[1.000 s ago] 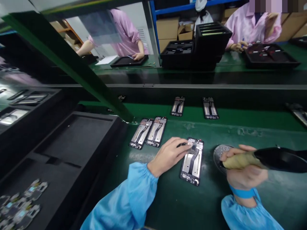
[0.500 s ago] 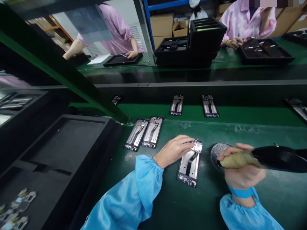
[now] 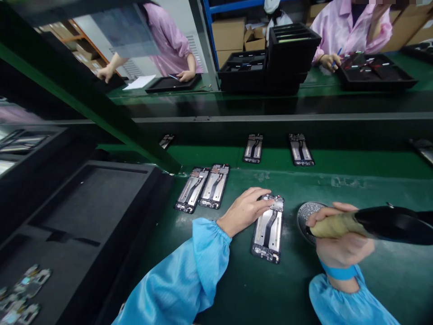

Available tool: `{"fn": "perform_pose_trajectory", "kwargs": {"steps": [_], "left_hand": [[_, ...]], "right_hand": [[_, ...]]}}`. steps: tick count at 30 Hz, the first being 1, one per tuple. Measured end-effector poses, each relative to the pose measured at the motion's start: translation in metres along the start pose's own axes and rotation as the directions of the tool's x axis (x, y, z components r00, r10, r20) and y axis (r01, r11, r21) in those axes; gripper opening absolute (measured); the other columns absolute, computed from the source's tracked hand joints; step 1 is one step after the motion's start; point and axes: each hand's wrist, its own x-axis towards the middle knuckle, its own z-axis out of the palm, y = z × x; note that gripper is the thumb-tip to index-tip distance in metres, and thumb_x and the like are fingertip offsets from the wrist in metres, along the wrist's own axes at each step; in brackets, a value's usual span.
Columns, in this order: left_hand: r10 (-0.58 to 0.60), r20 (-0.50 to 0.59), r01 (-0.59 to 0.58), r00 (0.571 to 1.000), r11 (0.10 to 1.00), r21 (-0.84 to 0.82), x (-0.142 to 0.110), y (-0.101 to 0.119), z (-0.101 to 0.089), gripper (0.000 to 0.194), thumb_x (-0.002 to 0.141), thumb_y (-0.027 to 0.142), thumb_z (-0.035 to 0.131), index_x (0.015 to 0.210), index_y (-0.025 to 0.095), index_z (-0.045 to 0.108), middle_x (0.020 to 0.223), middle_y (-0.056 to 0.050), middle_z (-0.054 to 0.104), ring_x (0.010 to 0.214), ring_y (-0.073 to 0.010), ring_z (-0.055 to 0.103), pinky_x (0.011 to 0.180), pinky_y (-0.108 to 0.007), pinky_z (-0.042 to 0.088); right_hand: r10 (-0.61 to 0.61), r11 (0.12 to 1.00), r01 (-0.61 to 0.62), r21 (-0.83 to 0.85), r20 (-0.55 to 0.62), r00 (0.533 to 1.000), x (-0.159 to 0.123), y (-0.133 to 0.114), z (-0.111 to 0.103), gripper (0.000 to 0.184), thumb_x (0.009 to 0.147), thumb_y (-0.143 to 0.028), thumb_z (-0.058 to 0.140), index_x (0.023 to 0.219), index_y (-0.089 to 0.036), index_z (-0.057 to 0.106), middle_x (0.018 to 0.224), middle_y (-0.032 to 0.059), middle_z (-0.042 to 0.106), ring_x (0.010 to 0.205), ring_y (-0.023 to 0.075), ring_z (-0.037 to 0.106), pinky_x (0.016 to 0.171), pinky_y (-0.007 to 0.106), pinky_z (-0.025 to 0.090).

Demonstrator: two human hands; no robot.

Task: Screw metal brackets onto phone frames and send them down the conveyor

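One phone chassis (image 3: 268, 232) lay on the counter (image 3: 284, 293), its silvery mainboard (image 3: 278, 205) apparently seated under the left hand (image 3: 241, 210), whose grip was unclear; two neighbouring chassis (image 3: 214, 187) seemingly lacked one. The right hand (image 3: 345, 249) clasped an apparent power screwdriver (image 3: 334, 225).

Silvery metal phone frame (image 3: 275, 231), glossy black plastic tool (image 3: 389, 225), satiny cloth sleeve (image 3: 186, 271), matt tray (image 3: 104, 194)

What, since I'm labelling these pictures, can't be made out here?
Head view throughout:
Phone frame: part of its upper left, covered by the left hand.
Tool in the right hand: far end, cut off by the right edge.
Circuit boards: exact count; the left edge cuts them off.
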Motion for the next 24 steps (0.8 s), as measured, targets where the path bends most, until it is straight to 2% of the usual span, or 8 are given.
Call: {"fn": "perform_pose_trajectory", "kwargs": {"steps": [6,9,13,15,17,20,22,24], "left_hand": [[-0.061,0.105,0.058,0.993,0.998,0.029,-0.002,0.015,-0.012,0.032,0.112,0.029,0.070,0.143,0.024,0.073,0.164,-0.012,0.063,0.150,-0.0330,0.062,0.125,-0.054,0.057],[-0.283,0.061,0.288,0.957,0.951,-0.116,-0.014,0.043,-0.026,0.033,0.113,0.024,0.065,0.145,0.025,0.066,0.157,-0.013,0.066,0.143,-0.0309,0.066,0.121,-0.052,0.059],[-0.570,0.464,0.735,0.678,0.514,-0.442,-0.030,0.080,-0.045,0.032,0.112,0.040,0.064,0.139,0.023,0.059,0.113,-0.007,0.079,0.076,-0.0190,0.077,0.068,-0.034,0.067],[-0.484,0.681,0.825,0.550,0.187,-0.533,-0.031,0.087,-0.052,0.040,0.113,0.044,0.060,0.145,0.021,0.052,0.117,-0.011,0.080,0.062,-0.0139,0.070,0.052,-0.027,0.057],[-0.361,0.772,0.830,0.523,0.011,-0.557,-0.026,0.086,-0.055,0.036,0.116,0.039,0.050,0.146,0.019,0.050,0.119,-0.015,0.081,0.059,-0.0116,0.066,0.049,-0.023,0.051],[-0.371,0.664,0.760,0.650,0.312,-0.570,-0.016,0.073,-0.048,0.028,0.118,0.029,0.041,0.131,0.018,0.063,0.102,-0.009,0.083,0.065,-0.0143,0.069,0.061,-0.028,0.058],[-0.422,0.366,0.554,0.829,0.705,-0.443,-0.009,0.060,-0.039,0.023,0.115,0.023,0.050,0.126,0.021,0.071,0.117,-0.010,0.082,0.096,-0.0213,0.078,0.088,-0.039,0.066],[-0.315,0.124,0.333,0.941,0.926,-0.175,-0.006,0.047,-0.027,0.021,0.112,0.021,0.063,0.129,0.023,0.074,0.141,-0.012,0.075,0.129,-0.0296,0.072,0.111,-0.052,0.061]], "right_hand": [[-0.048,0.993,0.046,-0.105,-0.019,0.999,-0.002,0.000,0.004,0.067,0.094,-0.089,0.055,0.111,-0.026,0.072,0.067,0.0003,0.066,0.046,0.0230,0.058,0.049,0.043,0.050],[-0.045,0.994,0.043,-0.098,-0.012,0.999,-0.004,0.001,0.004,0.063,0.093,-0.085,0.060,0.109,-0.025,0.070,0.067,-0.0004,0.066,0.047,0.0219,0.059,0.050,0.041,0.050],[-0.051,0.993,0.050,-0.104,-0.008,0.999,-0.005,0.002,0.004,0.066,0.094,-0.085,0.058,0.111,-0.022,0.069,0.067,-0.0015,0.066,0.047,0.0208,0.061,0.049,0.039,0.051],[-0.059,0.993,0.057,-0.107,-0.011,0.998,-0.004,0.003,0.004,0.068,0.094,-0.087,0.057,0.111,-0.022,0.069,0.066,-0.0015,0.066,0.046,0.0205,0.061,0.049,0.038,0.051],[-0.064,0.993,0.063,-0.100,-0.006,0.998,-0.004,0.004,0.004,0.068,0.093,-0.087,0.057,0.111,-0.023,0.070,0.066,-0.0018,0.065,0.045,0.0198,0.060,0.049,0.038,0.050],[-0.059,0.994,0.059,-0.093,0.003,0.998,-0.004,0.003,0.005,0.065,0.094,-0.085,0.058,0.111,-0.024,0.070,0.065,-0.0019,0.064,0.045,0.0202,0.059,0.049,0.039,0.050],[-0.049,0.995,0.047,-0.091,-0.016,0.999,-0.004,0.001,0.007,0.064,0.094,-0.085,0.058,0.111,-0.025,0.070,0.065,-0.0017,0.064,0.045,0.0205,0.058,0.048,0.039,0.049],[-0.041,0.997,0.039,-0.071,-0.029,0.999,-0.003,-0.001,0.010,0.063,0.094,-0.085,0.058,0.108,-0.025,0.070,0.066,-0.0014,0.064,0.044,0.0200,0.057,0.045,0.038,0.047]]}}
